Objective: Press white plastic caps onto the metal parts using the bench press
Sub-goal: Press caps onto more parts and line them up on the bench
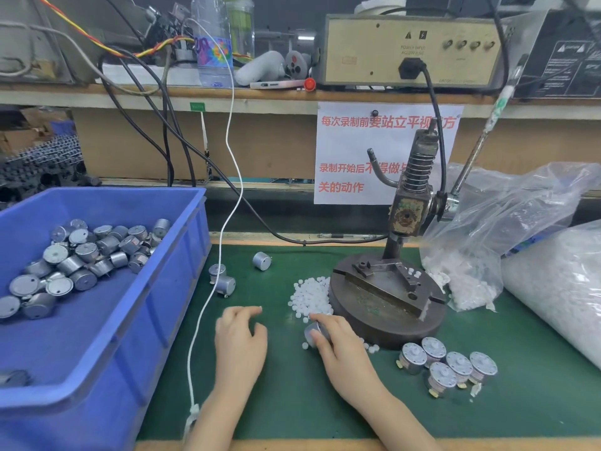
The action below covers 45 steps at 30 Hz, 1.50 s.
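While press (387,297) base blocks the right of the cap pile (311,296) and blue bin (175,281) sits left, R hand (341,349) grips a metal part (312,333) at pile's near edge, axis approx left-right; L hand (240,343) rests loosely spread on counter (292,402).

Blue bin (182,288), green mat (292,402), white caps (312,296)

Readable text: two items.
White paper sign (383,151), red print: "每次录制前要站立平视…方", "录制开始后不得做…", "关的动作"; press (408,209) covers some characters. Beige box (409,50): "POWER INPUT", faint "AC220V", two warning triangles.
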Tool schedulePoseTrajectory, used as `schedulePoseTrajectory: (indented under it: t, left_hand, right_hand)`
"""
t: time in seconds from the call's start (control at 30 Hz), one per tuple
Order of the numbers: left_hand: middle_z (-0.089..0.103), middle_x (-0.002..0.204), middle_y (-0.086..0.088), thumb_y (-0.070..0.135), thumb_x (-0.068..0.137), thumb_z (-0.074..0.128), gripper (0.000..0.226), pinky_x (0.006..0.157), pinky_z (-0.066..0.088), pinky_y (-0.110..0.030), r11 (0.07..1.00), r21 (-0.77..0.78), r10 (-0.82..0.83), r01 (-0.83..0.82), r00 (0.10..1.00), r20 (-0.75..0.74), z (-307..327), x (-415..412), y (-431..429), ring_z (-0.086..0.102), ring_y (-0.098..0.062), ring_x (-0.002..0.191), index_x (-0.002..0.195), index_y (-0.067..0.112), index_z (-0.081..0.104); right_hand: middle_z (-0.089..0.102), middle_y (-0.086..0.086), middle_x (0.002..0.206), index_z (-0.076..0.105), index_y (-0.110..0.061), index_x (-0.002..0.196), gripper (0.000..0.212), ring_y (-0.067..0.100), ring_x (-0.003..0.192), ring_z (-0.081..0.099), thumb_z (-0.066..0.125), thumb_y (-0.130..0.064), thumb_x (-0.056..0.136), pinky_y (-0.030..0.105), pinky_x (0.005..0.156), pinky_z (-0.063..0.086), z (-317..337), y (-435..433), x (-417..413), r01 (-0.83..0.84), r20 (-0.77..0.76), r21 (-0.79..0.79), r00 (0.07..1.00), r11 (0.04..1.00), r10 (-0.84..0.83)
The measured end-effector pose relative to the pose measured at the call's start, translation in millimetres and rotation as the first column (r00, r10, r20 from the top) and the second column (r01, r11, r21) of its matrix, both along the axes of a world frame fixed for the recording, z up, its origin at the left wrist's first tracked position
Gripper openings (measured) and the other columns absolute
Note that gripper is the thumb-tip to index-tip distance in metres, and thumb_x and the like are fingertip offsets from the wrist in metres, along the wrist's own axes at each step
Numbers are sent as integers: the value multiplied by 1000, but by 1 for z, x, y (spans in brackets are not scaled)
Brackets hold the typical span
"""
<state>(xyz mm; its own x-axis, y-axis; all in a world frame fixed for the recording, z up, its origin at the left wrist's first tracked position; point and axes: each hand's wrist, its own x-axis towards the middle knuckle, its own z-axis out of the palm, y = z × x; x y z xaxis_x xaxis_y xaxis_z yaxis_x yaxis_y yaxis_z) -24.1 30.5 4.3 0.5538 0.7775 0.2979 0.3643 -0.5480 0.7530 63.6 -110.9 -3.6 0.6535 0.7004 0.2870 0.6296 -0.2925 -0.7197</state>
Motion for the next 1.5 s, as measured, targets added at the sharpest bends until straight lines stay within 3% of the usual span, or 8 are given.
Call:
schedulePoseTrajectory:
  t: [0.3,0.5,0.63,0.77,0.87,1.07,1.23,1.5]
  left_hand:
    - [28,141,-22,8,88,51,55,104,26,-38,982,-84,170,-172,985,-28,32,29,58,30,-37,127,139,-1,30]
    - [40,136,-9,0,89,46,42,95,35,-27,966,254,-39,44,999,-27,32,50,63,43,-23,122,131,3,45]
    - [43,138,-11,5,91,42,40,105,28,-28,933,248,-190,260,943,-274,28,67,65,39,-23,129,131,3,45]
    - [25,150,-16,27,95,42,52,115,11,-38,915,374,88,154,827,-556,24,69,90,19,-31,140,141,5,30]
    - [22,148,-19,39,95,40,60,112,20,-40,961,274,154,45,736,-660,21,60,105,22,-36,135,142,7,22]
    - [45,117,-16,33,92,46,31,88,39,-36,920,390,243,-29,824,-512,9,55,101,42,-31,107,112,9,48]
    - [42,101,-6,30,86,49,23,67,39,-32,940,329,66,90,898,-436,5,58,82,46,-25,95,100,12,50]
    - [47,89,0,44,88,44,31,75,36,-31,862,469,39,194,897,-441,6,63,70,46,-22,93,94,17,57]
  right_hand:
    - [42,-10,116,42,-21,135,35,2,106,39,38,-24,100,-2,84,21,1,2,-1,-25,33,-48,999,999,27]
    - [33,-8,125,26,-28,144,43,1,96,38,32,-28,101,6,81,24,0,5,-3,-40,156,-159,986,987,65]
    - [29,-5,133,17,-29,147,46,4,107,39,26,-32,102,6,79,20,-2,7,-3,-9,257,-241,964,970,73]
    - [26,-6,134,18,-29,146,45,6,112,39,24,-34,102,13,78,26,-1,8,-4,-17,290,-295,951,955,107]
    - [27,-5,132,22,-30,144,43,10,100,46,24,-35,101,21,74,34,2,8,-3,-14,275,-316,956,949,106]
    - [25,-4,136,24,-28,143,41,14,100,46,24,-33,102,25,79,38,8,10,-5,-22,276,-375,952,927,134]
    - [19,1,143,20,-24,144,42,22,118,39,24,-29,102,31,88,39,6,12,-8,-48,303,-426,933,903,192]
    - [20,1,144,20,-25,145,43,21,118,40,23,-31,102,30,88,38,4,13,-7,-8,300,-430,942,903,151]
